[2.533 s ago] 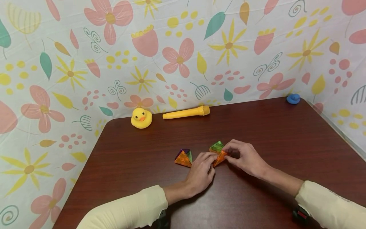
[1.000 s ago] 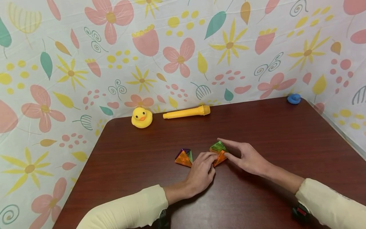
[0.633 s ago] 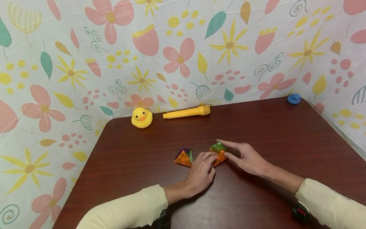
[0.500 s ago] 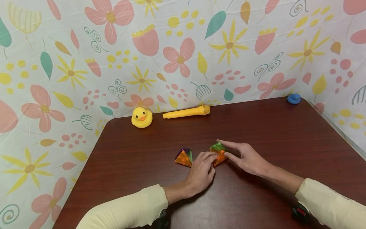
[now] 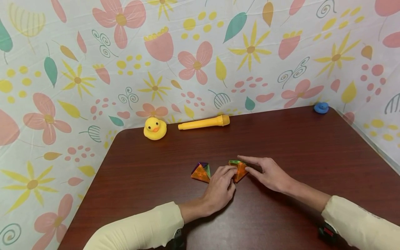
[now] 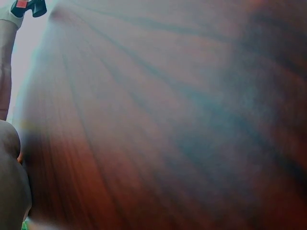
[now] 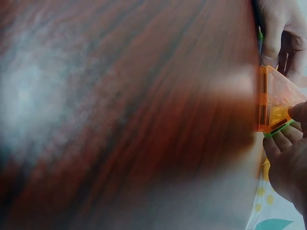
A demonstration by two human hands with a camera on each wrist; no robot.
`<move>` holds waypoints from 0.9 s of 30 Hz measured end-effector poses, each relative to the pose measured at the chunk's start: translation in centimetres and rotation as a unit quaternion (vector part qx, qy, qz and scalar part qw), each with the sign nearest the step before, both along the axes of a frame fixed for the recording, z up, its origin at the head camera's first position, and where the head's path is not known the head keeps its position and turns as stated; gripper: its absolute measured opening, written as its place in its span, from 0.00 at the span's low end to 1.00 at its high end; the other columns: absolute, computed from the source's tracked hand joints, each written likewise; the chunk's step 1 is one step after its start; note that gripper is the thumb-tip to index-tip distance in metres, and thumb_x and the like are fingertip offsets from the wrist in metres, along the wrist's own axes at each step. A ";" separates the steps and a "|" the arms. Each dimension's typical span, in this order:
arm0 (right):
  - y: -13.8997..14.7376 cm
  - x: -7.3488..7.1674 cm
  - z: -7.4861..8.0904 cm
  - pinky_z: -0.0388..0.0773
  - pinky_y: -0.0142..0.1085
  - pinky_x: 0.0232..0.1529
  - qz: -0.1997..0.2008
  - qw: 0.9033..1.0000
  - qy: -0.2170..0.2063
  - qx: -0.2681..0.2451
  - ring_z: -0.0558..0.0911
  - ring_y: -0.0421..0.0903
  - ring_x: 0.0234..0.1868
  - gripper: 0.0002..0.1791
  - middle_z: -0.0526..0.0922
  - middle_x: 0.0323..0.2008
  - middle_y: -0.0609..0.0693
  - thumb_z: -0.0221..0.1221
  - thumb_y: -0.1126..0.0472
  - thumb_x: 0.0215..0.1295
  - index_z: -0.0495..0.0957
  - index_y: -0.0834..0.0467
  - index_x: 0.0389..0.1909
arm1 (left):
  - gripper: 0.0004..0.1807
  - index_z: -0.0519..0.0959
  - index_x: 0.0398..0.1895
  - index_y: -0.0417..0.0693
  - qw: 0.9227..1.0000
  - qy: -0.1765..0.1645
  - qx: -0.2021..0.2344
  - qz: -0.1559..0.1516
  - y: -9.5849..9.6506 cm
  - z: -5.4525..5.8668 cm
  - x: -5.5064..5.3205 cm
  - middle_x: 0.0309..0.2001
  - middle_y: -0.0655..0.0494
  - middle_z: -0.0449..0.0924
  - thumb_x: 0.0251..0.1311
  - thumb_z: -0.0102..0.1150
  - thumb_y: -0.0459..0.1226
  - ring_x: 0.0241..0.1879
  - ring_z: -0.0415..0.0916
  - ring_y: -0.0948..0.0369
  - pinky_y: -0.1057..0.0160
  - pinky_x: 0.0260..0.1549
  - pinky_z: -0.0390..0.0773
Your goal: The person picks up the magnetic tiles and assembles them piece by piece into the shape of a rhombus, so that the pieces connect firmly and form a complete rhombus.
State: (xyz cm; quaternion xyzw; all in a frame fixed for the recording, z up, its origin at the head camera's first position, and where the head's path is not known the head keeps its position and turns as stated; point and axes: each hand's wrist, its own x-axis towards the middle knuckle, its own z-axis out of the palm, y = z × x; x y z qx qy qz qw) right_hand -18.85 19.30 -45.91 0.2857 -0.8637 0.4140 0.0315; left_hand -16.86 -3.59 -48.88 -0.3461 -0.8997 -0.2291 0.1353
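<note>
Near the middle of the table, translucent triangular magnetic tiles, an orange one (image 5: 240,171) in front and a green one (image 5: 234,162) behind, lean together. My left hand (image 5: 219,190) holds their left side with curled fingers, which partly hide them. From the right, my right hand (image 5: 270,174) pinches them, thumb on the orange tile and longer fingers behind at the green. The right wrist view shows this pinch on the orange tile (image 7: 282,93). Left of my left hand stands a small pyramid (image 5: 200,173) of orange, purple and green tiles.
A yellow rubber duck (image 5: 155,128) and a yellow toy microphone (image 5: 203,123) lie along the table's back edge. A small blue duck (image 5: 321,108) sits at the far right corner. Flower-printed cloth (image 5: 197,69) rises behind the brown table (image 5: 281,135).
The right hand first let go of the orange tile's tip and spread its fingers behind the green tile. Now the green tile has tipped toward the orange one; the left hand stays put.
</note>
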 end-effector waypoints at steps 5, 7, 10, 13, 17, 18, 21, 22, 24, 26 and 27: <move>0.0 -0.1 -0.2 0.84 0.48 0.55 -0.002 1.000 -0.004 0.014 0.84 0.51 0.60 0.29 0.83 0.64 0.59 0.66 0.73 0.71 0.76 0.64 0.72 | 0.18 0.83 0.59 0.40 1.000 0.002 0.002 0.000 0.0 0.0 0.0 0.63 0.51 0.81 0.67 0.63 0.27 0.62 0.77 0.55 0.61 0.63 0.76; -0.1 -0.1 -0.3 0.84 0.47 0.54 0.000 1.000 -0.002 0.019 0.84 0.50 0.59 0.31 0.84 0.63 0.59 0.68 0.73 0.68 0.75 0.64 0.72 | 0.18 0.83 0.59 0.41 1.000 -0.001 0.002 0.000 0.0 0.0 0.0 0.63 0.51 0.81 0.67 0.62 0.27 0.62 0.77 0.55 0.61 0.63 0.77; -0.2 -0.1 -0.5 0.84 0.46 0.53 0.007 1.000 0.004 0.023 0.85 0.49 0.56 0.35 0.85 0.60 0.58 0.73 0.72 0.64 0.76 0.64 0.72 | 0.18 0.83 0.59 0.41 1.000 -0.005 0.003 0.002 0.0 0.0 0.0 0.63 0.52 0.81 0.67 0.62 0.27 0.62 0.77 0.55 0.61 0.62 0.77; -0.3 -0.1 -0.5 0.84 0.44 0.51 0.017 0.999 0.012 0.025 0.85 0.47 0.53 0.37 0.86 0.58 0.56 0.76 0.69 0.61 0.75 0.64 0.72 | 0.18 0.83 0.60 0.41 1.000 -0.007 0.006 0.002 0.0 0.0 0.0 0.63 0.51 0.81 0.67 0.62 0.27 0.62 0.77 0.54 0.61 0.62 0.78; -0.7 -0.2 -0.4 0.84 0.44 0.51 0.030 0.999 0.011 0.027 0.84 0.46 0.53 0.41 0.85 0.59 0.57 0.79 0.66 0.58 0.74 0.64 0.73 | 0.19 0.82 0.61 0.41 1.000 -0.009 0.010 0.000 0.0 0.0 0.1 0.63 0.51 0.81 0.68 0.62 0.26 0.62 0.77 0.54 0.60 0.61 0.78; -0.8 -0.3 -0.4 0.84 0.43 0.51 0.032 0.999 0.010 0.029 0.84 0.46 0.53 0.42 0.85 0.60 0.57 0.79 0.65 0.58 0.74 0.64 0.73 | 0.19 0.82 0.61 0.41 1.000 -0.010 0.009 0.000 0.0 0.0 0.1 0.63 0.51 0.80 0.68 0.62 0.27 0.62 0.77 0.54 0.60 0.62 0.78; -1.0 -0.5 -0.4 0.84 0.44 0.52 0.042 0.998 0.010 0.038 0.84 0.47 0.55 0.43 0.83 0.62 0.58 0.79 0.65 0.58 0.72 0.64 0.74 | 0.19 0.81 0.61 0.41 1.000 -0.013 0.008 0.001 0.0 0.1 0.1 0.63 0.51 0.80 0.68 0.62 0.27 0.62 0.77 0.54 0.60 0.62 0.78; -1.0 -0.6 -0.4 0.84 0.44 0.52 0.045 0.998 0.011 0.041 0.84 0.48 0.55 0.44 0.83 0.62 0.59 0.79 0.65 0.58 0.71 0.64 0.74 | 0.19 0.81 0.62 0.41 1.000 -0.014 0.008 0.001 0.0 0.1 0.1 0.63 0.51 0.80 0.68 0.62 0.27 0.62 0.77 0.54 0.60 0.62 0.78; -1.1 -0.6 -0.4 0.84 0.44 0.52 0.050 0.998 0.007 0.046 0.84 0.49 0.55 0.44 0.83 0.63 0.59 0.79 0.64 0.59 0.70 0.64 0.75 | 0.19 0.81 0.62 0.41 1.000 -0.017 0.006 0.003 0.0 0.1 0.1 0.64 0.51 0.80 0.69 0.62 0.27 0.62 0.77 0.54 0.60 0.62 0.78; -1.2 -0.7 -0.5 0.83 0.43 0.53 0.055 0.997 0.003 0.047 0.84 0.49 0.55 0.44 0.82 0.63 0.59 0.78 0.64 0.61 0.69 0.64 0.76 | 0.19 0.81 0.62 0.42 1.000 -0.018 0.005 0.003 0.0 0.1 0.1 0.64 0.52 0.80 0.69 0.61 0.27 0.62 0.77 0.54 0.61 0.62 0.77; -1.2 -0.7 -0.5 0.83 0.43 0.53 0.055 0.997 0.002 0.047 0.84 0.49 0.55 0.43 0.82 0.63 0.59 0.77 0.64 0.61 0.69 0.64 0.76 | 0.19 0.81 0.62 0.42 1.000 -0.018 0.003 0.004 0.0 0.1 0.1 0.64 0.52 0.80 0.69 0.61 0.28 0.63 0.77 0.55 0.61 0.62 0.77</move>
